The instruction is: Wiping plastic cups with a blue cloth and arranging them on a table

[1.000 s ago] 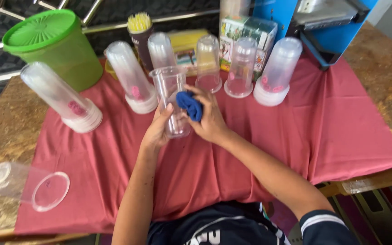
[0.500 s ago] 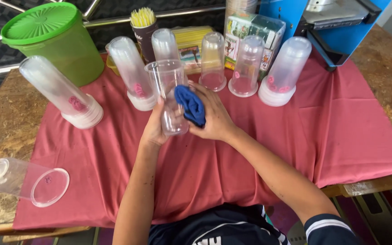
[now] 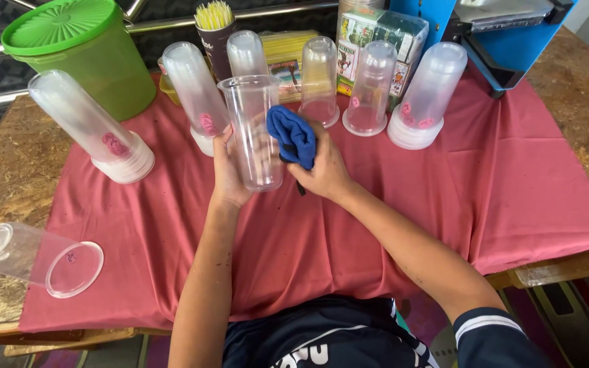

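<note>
the red cloth [image 3: 444, 204] is covering the table under both hands and is carrying everything else. far off to the left of the left hand, the green lidded bucket [image 3: 83, 54] is standing shut, so its contents are hidden. beyond the right hand, a blue machine [image 3: 492, 34] is sitting at the far edge, with a clear bag of printed packets [image 3: 376, 34] beside it. stacks of clear cups [image 3: 424, 95] are standing mouth down in a row beyond both hands, each holding nothing but the cups nested inside. well to the left and nearer than the left hand, one clear cup [image 3: 32, 257] is lying on its side, empty. beyond the left hand, a dark holder [image 3: 216, 31] is standing full of yellow straws. the left hand [image 3: 230, 174] is gripping an upright clear plastic cup [image 3: 252, 129] by its lower side, and the cup is empty. the right hand [image 3: 322, 170] is clutching a blue rag [image 3: 293, 135], pressing it against that cup's right wall.
</note>
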